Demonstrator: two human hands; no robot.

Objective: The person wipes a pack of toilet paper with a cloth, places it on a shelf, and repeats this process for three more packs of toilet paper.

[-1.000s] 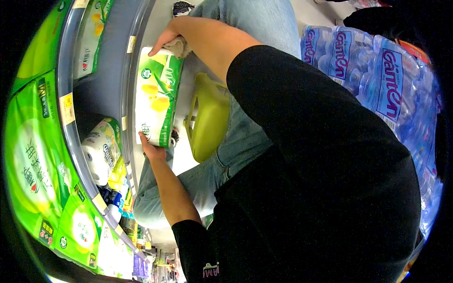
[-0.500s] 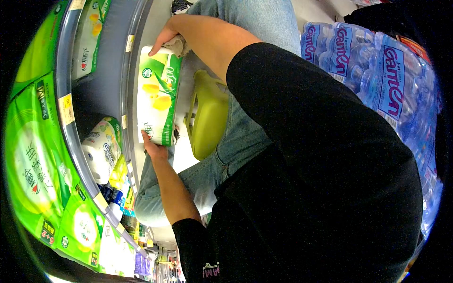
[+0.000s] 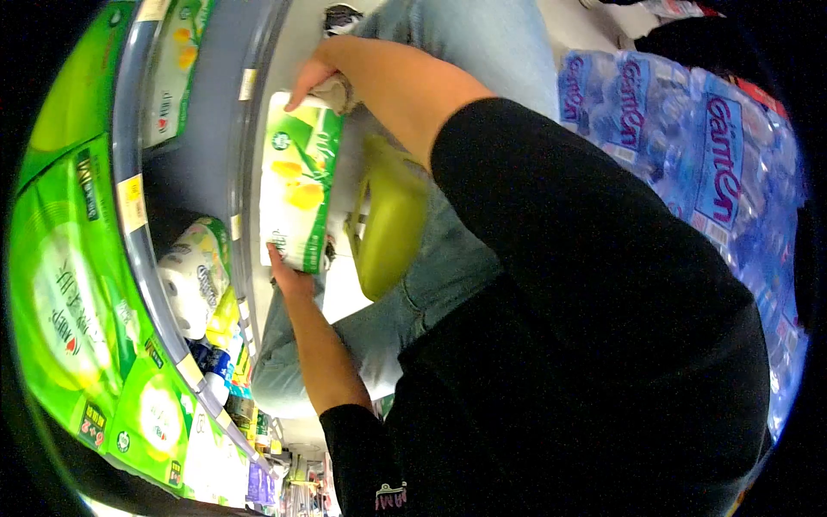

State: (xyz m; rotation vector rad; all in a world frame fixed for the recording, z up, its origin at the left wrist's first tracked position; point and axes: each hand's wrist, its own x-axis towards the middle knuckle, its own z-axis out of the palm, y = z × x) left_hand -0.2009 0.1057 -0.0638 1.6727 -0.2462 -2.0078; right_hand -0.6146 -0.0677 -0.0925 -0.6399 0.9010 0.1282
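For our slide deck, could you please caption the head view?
Left hand and right hand hold a white-and-green pack beside a shelf.

Grips a white-and-green pack (image 3: pixel 295 185) by its two ends, with the right hand (image 3: pixel 314 77) at the top end of the view, close to a bunched greyish cloth (image 3: pixel 334 93), and the left hand (image 3: pixel 293 280) at the bottom end. Holds it just beside a grey shelf (image 3: pixel 205 95) bearing green packs (image 3: pixel 65 319), above a yellow-green stool (image 3: pixel 392 228) near the jeans (image 3: pixel 461 267), with shrink-wrapped bottles (image 3: pixel 650 125) well apart at right.
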